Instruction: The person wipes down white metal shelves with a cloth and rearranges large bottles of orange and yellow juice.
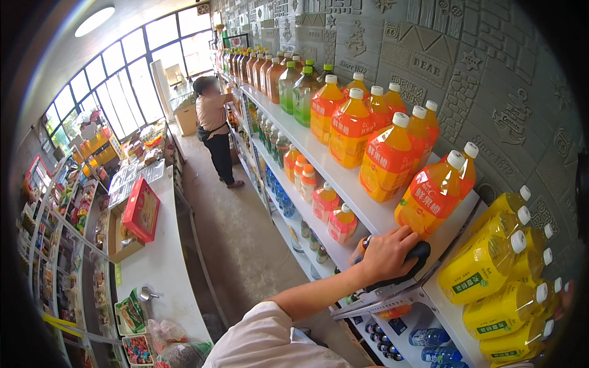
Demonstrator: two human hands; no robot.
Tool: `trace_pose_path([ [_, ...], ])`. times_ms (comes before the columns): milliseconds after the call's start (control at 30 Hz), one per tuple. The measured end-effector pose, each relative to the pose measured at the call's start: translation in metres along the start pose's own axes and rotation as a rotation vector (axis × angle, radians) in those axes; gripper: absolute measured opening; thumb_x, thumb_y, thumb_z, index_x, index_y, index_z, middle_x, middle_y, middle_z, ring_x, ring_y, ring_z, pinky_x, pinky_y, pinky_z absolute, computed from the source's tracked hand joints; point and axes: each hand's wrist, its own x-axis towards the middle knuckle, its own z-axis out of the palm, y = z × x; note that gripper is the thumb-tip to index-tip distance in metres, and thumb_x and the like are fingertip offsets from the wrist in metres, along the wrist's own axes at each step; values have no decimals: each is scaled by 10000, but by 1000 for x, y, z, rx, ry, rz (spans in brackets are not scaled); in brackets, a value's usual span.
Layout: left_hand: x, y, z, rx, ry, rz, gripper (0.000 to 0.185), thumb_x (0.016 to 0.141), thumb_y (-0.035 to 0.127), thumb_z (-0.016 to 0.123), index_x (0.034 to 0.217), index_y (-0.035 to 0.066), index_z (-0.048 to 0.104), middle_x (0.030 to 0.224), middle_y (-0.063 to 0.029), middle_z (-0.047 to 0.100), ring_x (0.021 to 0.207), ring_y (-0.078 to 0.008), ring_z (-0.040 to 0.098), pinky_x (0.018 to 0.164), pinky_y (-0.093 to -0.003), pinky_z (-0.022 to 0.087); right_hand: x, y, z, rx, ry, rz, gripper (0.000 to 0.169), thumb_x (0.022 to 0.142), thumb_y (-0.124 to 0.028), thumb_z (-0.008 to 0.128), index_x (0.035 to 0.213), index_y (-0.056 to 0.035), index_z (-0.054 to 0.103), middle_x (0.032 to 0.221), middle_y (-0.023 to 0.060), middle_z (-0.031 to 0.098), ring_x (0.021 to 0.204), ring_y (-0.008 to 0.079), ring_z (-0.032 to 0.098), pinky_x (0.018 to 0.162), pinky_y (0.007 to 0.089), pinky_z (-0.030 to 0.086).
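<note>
My left hand [390,252] rests at the front edge of the white upper shelf [317,158], its fingers curled over a bunched black cloth [418,258]. The fingertips are close to the base of a large orange juice bottle [428,200] with a white cap; whether they touch it, I cannot tell. Several like bottles stand in rows behind it. On the adjoining shelf at right are several yellow drink bottles [481,267] with white caps. Beside them, at the dark right rim, a blurred part of my right hand [563,301] shows; its grip is unclear.
Lower shelves hold pink-labelled bottles [343,224] and blue bottles [428,337]. Across the aisle [221,234] runs a white counter [152,271] with a red box [141,210] and a metal scoop [148,293]. Farther along, another person [214,119] reaches to the shelves.
</note>
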Motion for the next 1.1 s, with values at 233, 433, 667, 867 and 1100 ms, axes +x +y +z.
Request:
trace_pose_path([
  [233,-5,4,-8,36,3,-16,456,669,215,740,1107,161,627,1023,-68,623,893,-296,667,652,-417,550,-8,11,-6,2,-6,14,543,940,-363,618,1362,-36,521,1217,234,619,905,323,687,765,459,574],
  [433,5,1,13,-84,50,64,377,684,135,712,1059,142,678,935,-103,668,863,-321,675,690,-422,550,-40,47,-62,-43,69,121,530,941,-349,620,1359,-38,523,1204,236,623,881,322,694,754,462,578],
  [667,13,1,3,-39,99,109,379,715,107,597,1084,78,677,1020,-177,667,937,-430,641,789,-457,528,-27,-36,-83,-261,6,-54,282,990,-320,578,1038,-42,577,669,99,621,491,204,611,475,378,499],
  [867,6,-4,12,-4,83,142,399,714,108,556,1091,37,666,1025,-196,660,930,-453,634,789,-473,520,-49,-71,-69,-202,14,-85,327,953,-302,598,983,22,635,774,144,667,584,238,669,550,360,594],
  [1100,3,-6,3,35,95,123,412,705,117,530,1087,37,663,1022,-192,668,909,-429,658,761,-462,544,-36,-115,-57,-185,-105,-205,298,941,-279,613,1056,-4,606,835,150,665,679,238,699,549,356,595],
])
